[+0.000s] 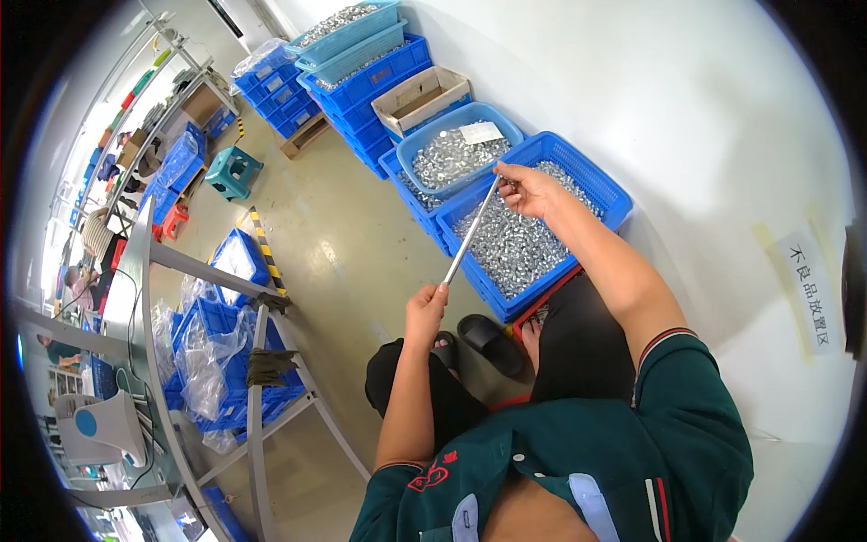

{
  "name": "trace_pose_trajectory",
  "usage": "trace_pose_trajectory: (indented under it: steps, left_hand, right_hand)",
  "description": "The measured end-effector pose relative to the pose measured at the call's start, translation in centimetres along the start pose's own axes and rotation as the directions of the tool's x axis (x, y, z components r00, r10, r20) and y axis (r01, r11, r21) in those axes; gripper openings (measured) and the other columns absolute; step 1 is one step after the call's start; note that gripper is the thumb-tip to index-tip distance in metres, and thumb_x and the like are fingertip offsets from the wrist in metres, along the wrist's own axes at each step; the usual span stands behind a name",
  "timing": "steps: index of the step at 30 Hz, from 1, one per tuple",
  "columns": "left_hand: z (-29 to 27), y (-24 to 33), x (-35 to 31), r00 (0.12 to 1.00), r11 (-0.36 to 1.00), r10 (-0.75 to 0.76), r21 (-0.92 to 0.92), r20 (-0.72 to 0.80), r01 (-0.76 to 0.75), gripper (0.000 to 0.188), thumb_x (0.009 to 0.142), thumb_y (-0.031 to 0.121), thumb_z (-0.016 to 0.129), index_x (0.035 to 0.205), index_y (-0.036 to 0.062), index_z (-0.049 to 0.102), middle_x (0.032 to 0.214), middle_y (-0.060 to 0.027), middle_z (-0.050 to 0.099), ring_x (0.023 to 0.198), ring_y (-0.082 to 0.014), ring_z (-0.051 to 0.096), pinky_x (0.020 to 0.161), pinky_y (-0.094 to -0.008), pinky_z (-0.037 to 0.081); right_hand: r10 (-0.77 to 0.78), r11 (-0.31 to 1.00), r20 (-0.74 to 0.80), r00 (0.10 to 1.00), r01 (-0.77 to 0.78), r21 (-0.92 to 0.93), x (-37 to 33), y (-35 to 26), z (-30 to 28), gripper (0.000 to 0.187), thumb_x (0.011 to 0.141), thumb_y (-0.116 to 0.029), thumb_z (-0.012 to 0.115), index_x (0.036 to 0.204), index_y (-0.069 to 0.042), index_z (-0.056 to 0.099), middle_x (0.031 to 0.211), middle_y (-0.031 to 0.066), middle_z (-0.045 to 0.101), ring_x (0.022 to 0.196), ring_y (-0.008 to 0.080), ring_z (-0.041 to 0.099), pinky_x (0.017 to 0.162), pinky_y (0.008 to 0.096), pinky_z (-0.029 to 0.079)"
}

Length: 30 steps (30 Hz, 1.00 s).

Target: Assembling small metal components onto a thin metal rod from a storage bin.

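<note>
A white sign (806, 294) with a line of large dark characters is taped to the wall at right. A white paper slip (480, 133) lies on the metal parts in the light-blue tub (408, 169), its writing too small to read; the shirt (632, 447) bears a red emblem and lettering.

A thin metal rod (471, 233) slants across the near left side of the blue basket (611, 195) of small shiny metal parts (519, 248). The left hand (426, 313) is closed around its near end; the right hand (526, 191) pinches its far end, above the basket.

The tub stands just beyond the basket, with stacked blue crates (361, 107) farther off. At left, a metal frame (256, 434) stands in front of plastic-draped crates (203, 352); a green stool (233, 172) is farther away. A black slipper (490, 345) lies on the floor near the basket.
</note>
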<state>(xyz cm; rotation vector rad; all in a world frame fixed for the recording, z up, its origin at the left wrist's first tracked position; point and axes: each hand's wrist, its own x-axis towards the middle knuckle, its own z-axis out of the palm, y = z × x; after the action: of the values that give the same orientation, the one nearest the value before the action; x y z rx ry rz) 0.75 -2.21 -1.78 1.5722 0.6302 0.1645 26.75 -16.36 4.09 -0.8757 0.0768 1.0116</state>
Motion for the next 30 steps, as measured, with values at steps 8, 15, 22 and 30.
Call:
trace_pose_trajectory:
  steps: [8, 15, 22, 30]
  left_hand:
    - [-0.4, -0.1, 0.0, 1.000, 0.998, 0.027, 0.053, -0.010, -0.026, 0.034, 0.086, 0.029, 0.054, 0.063, 0.0052, 0.047, 0.053, 0.0052, 0.036, 0.049, -0.0047, 0.032, 0.044, -0.0233, 0.025]
    - [-0.1, 0.0, 0.0, 0.999, 0.999, 0.039, 0.037, -0.022, -0.038, 0.033, 0.086, 0.029, 0.054, 0.066, 0.0038, 0.050, 0.054, 0.0046, 0.037, 0.050, -0.0052, 0.033, 0.045, -0.0236, 0.027]
    - [-0.2, 0.3, 0.1, 0.999, 1.000, 0.014, 0.001, -0.050, -0.014, 0.032, 0.087, 0.027, 0.053, 0.065, 0.0048, 0.049, 0.054, 0.0047, 0.037, 0.049, -0.0047, 0.032, 0.044, -0.0228, 0.026]
    - [0.0, 0.7, -0.2, 0.999, 1.000, 0.013, 0.007, -0.030, -0.012, 0.033, 0.087, 0.026, 0.053, 0.062, 0.0056, 0.047, 0.053, 0.0051, 0.036, 0.048, -0.0042, 0.031, 0.043, -0.0228, 0.025]
  right_hand:
    - [-0.147, 0.949, 0.042, 0.988, 0.153, -0.275, -0.4, -0.6, 0.5, 0.016, 0.077, -0.016, 0.067, 0.077, -0.003, 0.057, 0.060, -0.0007, 0.045, 0.047, 0.0051, 0.038, 0.035, 0.0167, 0.026]
    - [0.111, 0.869, 0.114, 0.987, -0.041, -0.493, -0.6, 0.5, 1.2, 0.024, 0.081, -0.023, 0.063, 0.083, 0.001, 0.058, 0.063, 0.0003, 0.044, 0.047, 0.0051, 0.032, 0.036, 0.0178, 0.020]
    - [0.112, 0.948, 0.223, 0.968, -0.037, -0.316, 0.3, 0.4, -0.3, 0.015, 0.085, -0.009, 0.052, 0.095, 0.002, 0.054, 0.082, 0.0085, 0.056, 0.060, 0.0103, 0.051, 0.048, 0.0206, 0.044]
    - [-0.058, 0.997, 0.074, 0.996, 0.061, -0.049, -0.1, -0.7, -0.4, 0.015, 0.083, -0.014, 0.059, 0.090, -0.001, 0.057, 0.073, 0.0027, 0.055, 0.058, 0.0079, 0.048, 0.045, 0.0175, 0.039]
